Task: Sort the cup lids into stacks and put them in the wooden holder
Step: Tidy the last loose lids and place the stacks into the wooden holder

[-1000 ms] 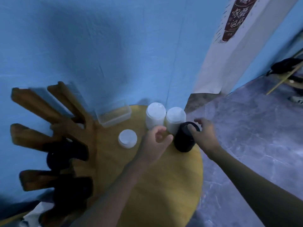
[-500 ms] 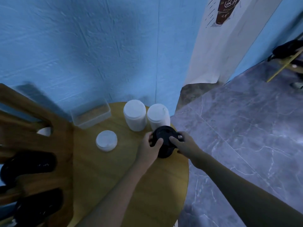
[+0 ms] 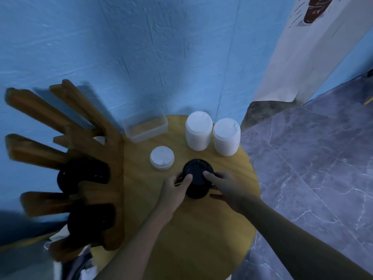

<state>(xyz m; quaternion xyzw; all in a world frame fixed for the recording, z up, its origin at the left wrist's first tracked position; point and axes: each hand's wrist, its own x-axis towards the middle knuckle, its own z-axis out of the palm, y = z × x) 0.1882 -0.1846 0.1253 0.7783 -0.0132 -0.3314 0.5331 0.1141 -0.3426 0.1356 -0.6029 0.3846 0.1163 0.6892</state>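
A stack of black lids (image 3: 196,176) stands on the round yellow table (image 3: 201,229). My left hand (image 3: 175,190) grips its left side and my right hand (image 3: 227,188) grips its right side, thumbs on the top lid. Two tall stacks of white lids (image 3: 198,131) (image 3: 227,137) stand behind it. A short white stack (image 3: 162,158) sits to the left. The wooden holder (image 3: 96,158) with slanted prongs stands at the table's left, with black lid stacks in two slots (image 3: 82,174) (image 3: 90,219).
A clear plastic box (image 3: 145,126) lies at the table's back edge against the blue wall. Grey marble floor (image 3: 312,168) lies to the right. Cloth or paper (image 3: 66,265) shows below the holder.
Both hands have closed around the black stack and drawn it toward me, away from the white stacks. The view has shifted, bringing the holder back into sight.
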